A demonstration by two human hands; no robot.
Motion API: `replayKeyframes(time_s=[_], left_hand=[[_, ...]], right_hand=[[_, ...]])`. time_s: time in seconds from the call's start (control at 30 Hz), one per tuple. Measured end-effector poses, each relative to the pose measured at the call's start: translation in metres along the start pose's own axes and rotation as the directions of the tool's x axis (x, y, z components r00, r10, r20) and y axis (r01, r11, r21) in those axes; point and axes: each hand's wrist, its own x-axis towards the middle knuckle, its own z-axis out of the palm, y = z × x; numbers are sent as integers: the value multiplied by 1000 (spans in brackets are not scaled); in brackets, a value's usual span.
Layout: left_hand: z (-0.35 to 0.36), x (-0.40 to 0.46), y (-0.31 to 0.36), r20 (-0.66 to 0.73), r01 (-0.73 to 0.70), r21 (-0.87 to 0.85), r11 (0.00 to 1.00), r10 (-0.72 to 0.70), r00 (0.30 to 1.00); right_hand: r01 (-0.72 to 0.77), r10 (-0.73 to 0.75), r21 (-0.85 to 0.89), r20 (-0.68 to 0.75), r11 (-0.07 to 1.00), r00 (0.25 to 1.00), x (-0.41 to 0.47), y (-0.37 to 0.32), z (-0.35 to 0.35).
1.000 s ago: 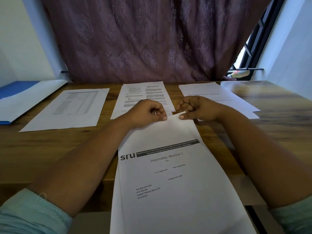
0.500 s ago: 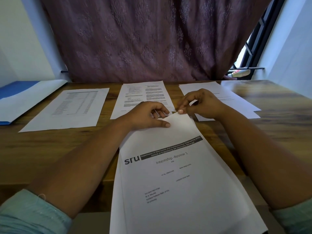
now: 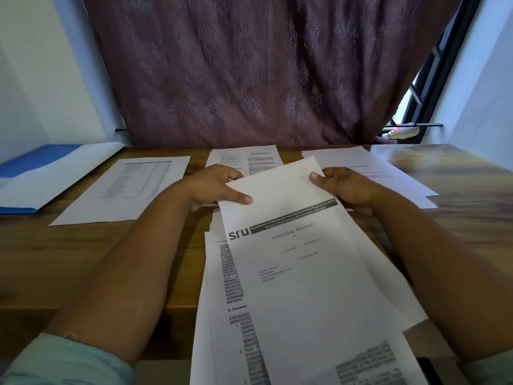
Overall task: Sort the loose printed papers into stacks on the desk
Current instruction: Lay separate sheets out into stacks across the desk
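Desk, wooden: 1.
Paper stacks along its far edge: 3, namely table printout, two-column text sheets, near-blank sheets.
Blue-and-white folder, far left corner: 1.
Title sheet headed "sru": 1.
Loose printed sheets fanned beneath it at the near edge: several, count unclear.
Hands: 2.

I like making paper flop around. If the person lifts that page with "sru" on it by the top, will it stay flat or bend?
It will probably bend. The sru page is one thin sheet, gripped only at its top corners by the left hand and right hand, so the long lower part would likely sag. It also looks light, and may slide easily off the loose sheets underneath.
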Motion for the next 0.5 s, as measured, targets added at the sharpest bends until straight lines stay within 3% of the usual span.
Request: replayKeyframes(time_s=[0.1, 0.17, 0.27, 0.37, 0.43, 0.5], left_hand=[[-6, 3, -7, 19, 98, -94, 991, -97, 995], [-10, 5, -11, 46, 179, -155, 972, -173, 984], [-7, 6, -12, -5, 246, -251, 936, -255, 967], [-3, 13, -13, -143, 183, -469, 864, -279, 950], [0, 15, -12, -156, 154, -558, 815, -285, 946], [3, 14, -9, -83, 178, -526, 832, -259, 962]], right_hand=[[-55, 28, 84, 299, 995, 954, -6, -1, -3], [-54, 14, 93, 385, 994, 923, -7, 0, -4], [-71, 54, 75, 211, 995, 976, 0, 1, -5], [-118, 117, -217, -17, 969, 993, 4, -3, 0], [-155, 139, -158, -109, 975, 984, 6, -3, 5], [-106, 98, -46, -148, 993, 984, 7, 1, 9]])
